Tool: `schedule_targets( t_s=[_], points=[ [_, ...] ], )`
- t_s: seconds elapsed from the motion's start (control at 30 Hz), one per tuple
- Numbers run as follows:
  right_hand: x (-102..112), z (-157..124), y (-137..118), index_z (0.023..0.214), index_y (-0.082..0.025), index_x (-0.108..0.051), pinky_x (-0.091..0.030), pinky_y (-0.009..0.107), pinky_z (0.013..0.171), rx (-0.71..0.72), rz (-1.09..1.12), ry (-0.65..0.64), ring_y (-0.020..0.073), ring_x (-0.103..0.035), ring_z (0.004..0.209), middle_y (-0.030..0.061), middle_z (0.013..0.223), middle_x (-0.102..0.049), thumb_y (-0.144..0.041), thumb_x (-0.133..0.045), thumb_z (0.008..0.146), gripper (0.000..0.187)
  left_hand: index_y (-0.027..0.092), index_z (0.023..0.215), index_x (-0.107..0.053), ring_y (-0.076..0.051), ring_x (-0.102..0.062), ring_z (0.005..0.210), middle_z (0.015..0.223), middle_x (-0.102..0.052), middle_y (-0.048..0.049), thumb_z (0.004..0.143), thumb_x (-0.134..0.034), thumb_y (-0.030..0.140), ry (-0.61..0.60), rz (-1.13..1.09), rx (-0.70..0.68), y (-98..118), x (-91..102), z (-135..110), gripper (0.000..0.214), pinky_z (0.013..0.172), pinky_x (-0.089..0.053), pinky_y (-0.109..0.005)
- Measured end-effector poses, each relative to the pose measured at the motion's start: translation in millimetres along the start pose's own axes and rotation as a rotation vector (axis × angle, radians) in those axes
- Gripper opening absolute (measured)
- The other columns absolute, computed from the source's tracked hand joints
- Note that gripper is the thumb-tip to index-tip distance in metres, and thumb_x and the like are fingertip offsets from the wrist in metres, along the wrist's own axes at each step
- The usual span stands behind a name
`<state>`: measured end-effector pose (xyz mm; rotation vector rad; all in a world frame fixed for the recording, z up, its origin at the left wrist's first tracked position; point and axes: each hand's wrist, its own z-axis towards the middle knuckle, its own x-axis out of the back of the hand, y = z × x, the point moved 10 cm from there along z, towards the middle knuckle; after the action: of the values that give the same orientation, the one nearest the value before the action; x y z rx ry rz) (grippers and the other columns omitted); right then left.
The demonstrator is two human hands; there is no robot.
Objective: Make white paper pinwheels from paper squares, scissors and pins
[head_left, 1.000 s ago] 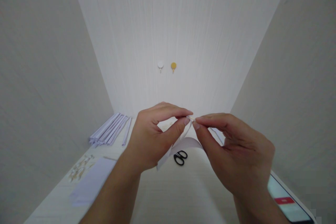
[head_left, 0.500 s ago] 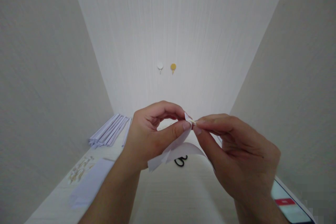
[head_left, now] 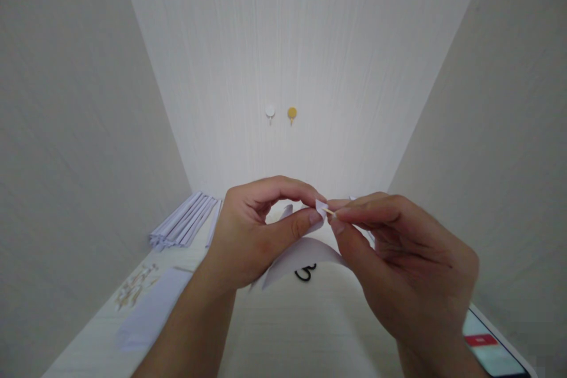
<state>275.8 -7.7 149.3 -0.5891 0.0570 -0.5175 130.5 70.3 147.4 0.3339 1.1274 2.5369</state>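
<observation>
Above a pale table, my left hand [head_left: 257, 230] pinches a corner of a white paper strip [head_left: 301, 254] between thumb and forefinger. My right hand [head_left: 398, 260] meets it fingertip to fingertip and pinches a thin wooden stick [head_left: 328, 211], around which the paper's corner curls. The rest of the strip hangs down below both hands. Black scissors [head_left: 305, 273] lie on the table right under the paper, partly hidden by it.
A bundle of rolled white paper sticks [head_left: 183, 225] lies at the back left. Nearer left are small wooden sticks [head_left: 133, 289] and a stack of paper sheets [head_left: 150, 310]. A phone [head_left: 491, 348] with a lit screen lies at the bottom right. Two wall hooks [head_left: 281, 113] hang ahead.
Both hands have stayed together, turning the paper corner around the stick. The hanging strip has shifted and now covers more of the scissors. My right hand has sunk slightly.
</observation>
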Motion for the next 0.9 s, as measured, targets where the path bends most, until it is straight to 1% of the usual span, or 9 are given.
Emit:
schedule_targets(
  t_s=[0.2,0.33,0.4,0.57,0.77,0.9],
  points=[
    [-0.5,-1.9,1.9,0.087,-0.025,-0.072,-0.063,0.037,0.078,-0.018,0.024,0.022,0.0226,-0.075,0.084,0.0037,0.091,-0.078,-0.009,-0.072,0.079,0.018,0.022,0.089,-0.079,-0.02,-0.072,0.09,0.094,-0.078,-0.0046,0.082,-0.075,0.014,0.007,0.051,-0.023,3.4,0.8,-0.8,0.012,0.089,-0.057,-0.035],
    [-1.5,-0.9,2.1,0.086,-0.024,-0.073,-0.063,0.036,0.077,-0.032,0.004,-0.009,0.0228,-0.075,0.085,0.0038,0.091,-0.079,-0.008,-0.073,0.078,0.018,0.022,0.09,-0.079,-0.02,-0.071,0.09,0.094,-0.078,-0.0052,0.082,-0.074,0.014,0.006,0.086,-0.043,5.5,1.0,-1.8,0.012,0.088,-0.057,-0.036],
    [-1.7,-0.3,2.5,0.086,-0.024,-0.073,-0.063,0.036,0.075,-0.045,-0.016,-0.029,0.0229,-0.076,0.084,0.004,0.09,-0.079,-0.009,-0.073,0.078,0.017,0.021,0.09,-0.079,-0.02,-0.071,0.089,0.093,-0.078,-0.0056,0.082,-0.074,0.015,0.008,0.109,-0.057,7.2,1.0,-2.3,0.011,0.086,-0.057,-0.036],
    [0.6,0.3,1.9,0.085,-0.023,-0.075,-0.063,0.032,0.069,-0.067,-0.09,-0.029,0.0219,-0.076,0.079,0.0032,0.085,-0.079,-0.01,-0.073,0.078,0.015,0.022,0.089,-0.078,-0.02,-0.071,0.088,0.092,-0.077,-0.0053,0.083,-0.073,0.015,0.015,0.202,-0.111,16.2,0.5,-3.4,0.01,0.083,-0.057,-0.034],
    [0.7,1.0,2.2,0.084,-0.023,-0.076,-0.061,0.03,0.063,-0.099,-0.179,-0.035,0.021,-0.075,0.074,0.0031,0.082,-0.079,-0.011,-0.073,0.078,0.014,0.023,0.087,-0.079,-0.019,-0.07,0.081,0.087,-0.078,-0.0046,0.083,-0.073,0.016,0.02,0.335,-0.149,25.5,-1.4,-4.7,0.01,0.077,-0.057,-0.032],
    [1.7,0.0,4.8,0.084,-0.023,-0.076,-0.058,0.028,0.057,-0.109,-0.203,-0.034,0.019,-0.072,0.069,0.0018,0.079,-0.078,-0.013,-0.074,0.079,0.012,0.025,0.086,-0.08,-0.02,-0.071,0.079,0.085,-0.078,-0.0042,0.083,-0.073,0.017,0.032,0.357,-0.156,26.1,-1.2,-4.9,0.011,0.076,-0.057,-0.032]
  ],
)
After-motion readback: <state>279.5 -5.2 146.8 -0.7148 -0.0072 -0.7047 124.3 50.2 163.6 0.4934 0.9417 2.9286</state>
